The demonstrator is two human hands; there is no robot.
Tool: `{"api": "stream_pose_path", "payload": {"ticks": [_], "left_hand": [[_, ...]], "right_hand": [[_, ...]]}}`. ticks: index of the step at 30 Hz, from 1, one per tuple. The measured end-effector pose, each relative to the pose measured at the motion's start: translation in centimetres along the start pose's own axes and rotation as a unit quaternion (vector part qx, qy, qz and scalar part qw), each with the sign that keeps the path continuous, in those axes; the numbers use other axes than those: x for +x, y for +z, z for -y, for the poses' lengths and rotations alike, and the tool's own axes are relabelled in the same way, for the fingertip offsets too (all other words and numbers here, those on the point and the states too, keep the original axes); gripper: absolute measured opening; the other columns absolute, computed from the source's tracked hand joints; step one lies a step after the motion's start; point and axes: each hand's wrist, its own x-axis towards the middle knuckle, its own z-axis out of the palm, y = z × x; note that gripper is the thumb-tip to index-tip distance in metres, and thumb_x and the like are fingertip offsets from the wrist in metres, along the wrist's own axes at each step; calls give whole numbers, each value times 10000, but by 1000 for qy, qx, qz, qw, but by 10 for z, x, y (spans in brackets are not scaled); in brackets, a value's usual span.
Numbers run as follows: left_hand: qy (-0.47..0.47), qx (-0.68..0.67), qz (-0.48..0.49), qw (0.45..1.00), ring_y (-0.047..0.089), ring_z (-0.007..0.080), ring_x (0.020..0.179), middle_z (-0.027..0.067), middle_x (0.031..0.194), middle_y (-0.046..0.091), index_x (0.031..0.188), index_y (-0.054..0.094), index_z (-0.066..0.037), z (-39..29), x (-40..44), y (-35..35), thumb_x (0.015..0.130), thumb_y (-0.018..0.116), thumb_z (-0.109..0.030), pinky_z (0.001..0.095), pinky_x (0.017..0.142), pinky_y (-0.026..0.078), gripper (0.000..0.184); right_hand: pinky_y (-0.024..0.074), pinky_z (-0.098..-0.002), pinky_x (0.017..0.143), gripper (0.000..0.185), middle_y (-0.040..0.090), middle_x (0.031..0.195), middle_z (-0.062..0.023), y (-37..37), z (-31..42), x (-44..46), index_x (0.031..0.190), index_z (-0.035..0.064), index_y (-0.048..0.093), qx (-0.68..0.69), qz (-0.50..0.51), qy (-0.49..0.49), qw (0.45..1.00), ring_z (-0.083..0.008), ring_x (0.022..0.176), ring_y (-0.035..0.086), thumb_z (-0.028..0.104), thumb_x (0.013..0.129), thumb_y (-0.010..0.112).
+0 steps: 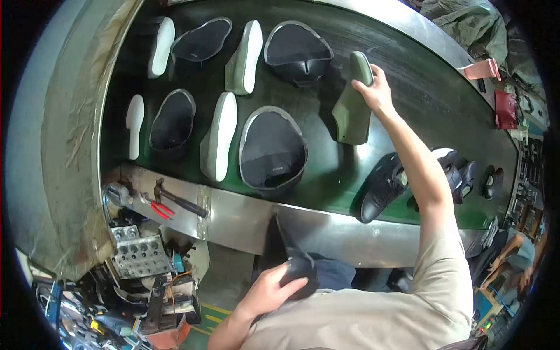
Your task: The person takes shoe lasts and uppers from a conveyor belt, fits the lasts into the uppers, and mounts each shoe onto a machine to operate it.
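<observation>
My right hand [376,90] reaches far over the green conveyor belt [326,169], its fingers and thumb closed around the narrow end of a green shoe last [353,114]. Close to my body, my left hand [271,291] grips a black shoe upper [300,277], part of which is dark and hard to make out. Left of the green last, black shoe uppers [273,149] lie on the belt with their open sides showing. Among them rest lasts with white soles facing up, one of them a white-bottomed last [223,137] nearest the front.
Finished black shoes [382,189] stand at the belt's right. On the metal ledge [233,221] lie a hammer [178,198] and red-handled pliers [157,209]. Machinery [140,256] fills the lower left. A pink cup [482,69] is beyond the far edge. Another person [516,256] is at far right.
</observation>
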Motion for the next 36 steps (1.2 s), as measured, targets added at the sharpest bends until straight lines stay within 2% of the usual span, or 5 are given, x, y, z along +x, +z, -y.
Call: {"api": "stream_pose_path", "payload": {"ticks": [4,7,18,32,36], "left_hand": [[189,124,28,974,622,304,725,160,783,607,858,628,27,11,-12,-11,799,753,-87,364,643,492,178],[-2,-550,-125,826,663,242,912,104,1030,689,1050,640,27,35,-26,-19,942,555,-207,365,764,532,271],[44,-629,-75,773,587,193,866,63,949,622,1137,600,-19,115,-32,-31,1002,426,-232,369,771,502,307],[76,-633,-180,749,568,312,1189,197,1313,559,1313,493,58,136,-52,-32,1005,358,-219,444,1022,474,436],[88,-649,-211,725,589,306,1162,187,1278,585,1295,511,48,138,-61,-37,1005,374,-221,441,1007,486,419]], "right_hand": [[514,-347,880,685,674,1119,-163,-41,48,-124,1355,128,427,37,3,-23,999,-247,986,671,288,780,762],[486,-334,921,578,635,1189,-135,-58,50,-191,1334,108,456,108,9,-90,990,-192,1062,621,269,849,727],[541,-330,853,389,644,1121,-80,-21,52,-332,1240,55,543,634,94,208,739,-167,972,634,361,1001,519],[474,-374,983,543,566,1297,-117,0,109,-361,1440,68,397,530,131,146,825,-201,1161,568,378,1005,496],[357,-412,1093,573,525,1373,-127,11,88,-358,1425,4,407,660,279,153,680,-226,1256,503,338,985,558]]}}
